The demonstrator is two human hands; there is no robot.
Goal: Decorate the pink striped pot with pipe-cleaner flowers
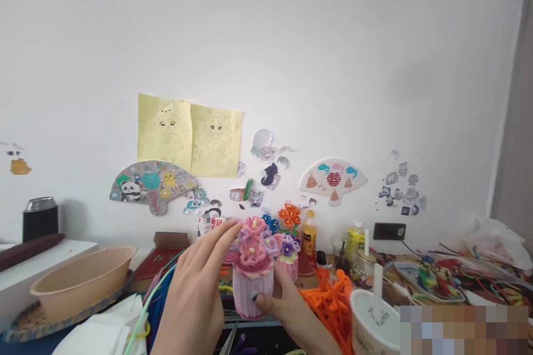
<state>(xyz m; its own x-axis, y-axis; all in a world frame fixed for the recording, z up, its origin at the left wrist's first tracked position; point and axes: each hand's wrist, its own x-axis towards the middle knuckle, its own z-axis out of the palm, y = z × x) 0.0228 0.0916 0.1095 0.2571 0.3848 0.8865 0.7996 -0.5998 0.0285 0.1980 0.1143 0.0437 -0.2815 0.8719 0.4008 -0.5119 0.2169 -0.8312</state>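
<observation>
A small flower pot (pixel 250 285) made of pale lilac pipe cleaners stands upright, raised in front of me. Pink and purple pipe-cleaner flowers (pixel 253 248) fill its top. My right hand (pixel 287 305) is closed around the pot's right side, its thumb on the front beside a small dark round spot. My left hand (pixel 200 283) reaches up along the left side with long, stretched fingers. Its fingertips touch the flowers' upper left edge; its thumb is hidden. Scissors-like metal blades (pixel 229 339) show below the pot.
Orange pipe cleaners (pixel 331 302) and a lidded cup with a straw (pixel 372 319) are at right. Behind stand another flower pot (pixel 288 258), orange flowers (pixel 289 216) and a drink bottle (pixel 309 233). A beige basin (pixel 83 283) and white paper (pixel 106 327) lie left.
</observation>
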